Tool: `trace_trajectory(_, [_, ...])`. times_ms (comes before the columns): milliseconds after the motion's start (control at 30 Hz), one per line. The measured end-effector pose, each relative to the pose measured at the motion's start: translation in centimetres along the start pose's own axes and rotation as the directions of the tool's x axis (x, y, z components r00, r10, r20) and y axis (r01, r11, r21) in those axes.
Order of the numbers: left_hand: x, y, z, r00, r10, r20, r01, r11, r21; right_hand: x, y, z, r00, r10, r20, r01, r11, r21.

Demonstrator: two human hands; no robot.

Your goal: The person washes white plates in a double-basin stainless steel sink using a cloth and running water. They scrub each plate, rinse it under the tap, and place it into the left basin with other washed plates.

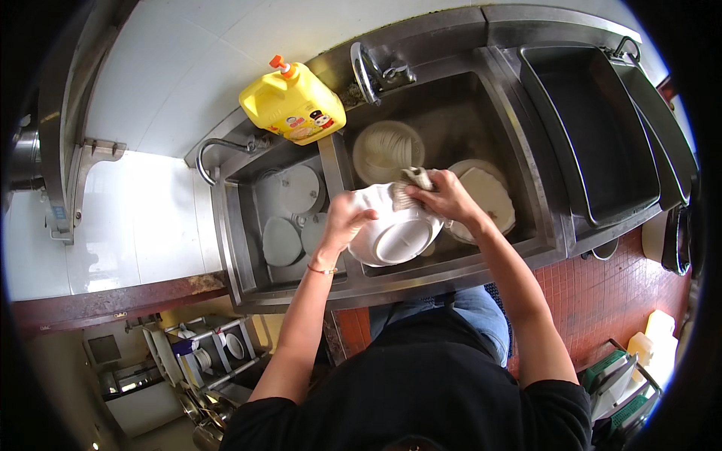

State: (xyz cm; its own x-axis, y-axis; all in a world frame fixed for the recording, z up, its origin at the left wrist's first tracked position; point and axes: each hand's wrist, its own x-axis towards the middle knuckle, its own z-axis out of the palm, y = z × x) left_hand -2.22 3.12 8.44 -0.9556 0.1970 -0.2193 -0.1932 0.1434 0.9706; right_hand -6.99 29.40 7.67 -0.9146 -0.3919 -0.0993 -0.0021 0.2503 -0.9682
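Observation:
My left hand grips the left rim of a white dish with a wavy edge, its foot ring turned towards me. A striped cloth is bunched in my right hand and pressed against the dish's far right edge. The dish is held over the right basin of a stainless steel sink. Below in that basin are a round bowl with a stack of pale dishes in it and, on the right, several stacked white plates.
White plates lie in the left basin. A yellow pump jug stands on the sink's back ledge beside a chrome faucet. Another faucet curves over the left basin. Deep dark trays sit at right; a dish rack is lower left.

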Motion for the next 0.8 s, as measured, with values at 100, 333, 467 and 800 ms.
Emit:
trace_trajectory(100, [-0.6,-0.4,-0.3,0.977,0.149,-0.152,-0.163,0.984,-0.078,-1.4,3.2,-1.3,0.993,0.12,0.023,-0.122,0.969,0.213])
trace_trajectory(333, [0.1,1.4,1.8,0.988,0.144,0.048,-0.151,0.971,0.185,0.4,-0.9,1.3,0.973,-0.23,-0.009,0.225,0.959,-0.172])
trace_trajectory(467, [-0.3,0.1,1.3,0.991,0.13,-0.032,-0.129,0.992,0.011,0.8,-1.5,0.7,0.996,-0.088,0.012,0.089,0.987,-0.132])
trace_trajectory(800, [-0.7,-0.9,-0.2,0.995,0.034,-0.095,-0.047,0.99,-0.131,0.5,1.7,0.6,0.995,-0.081,-0.058,0.08,0.997,-0.022])
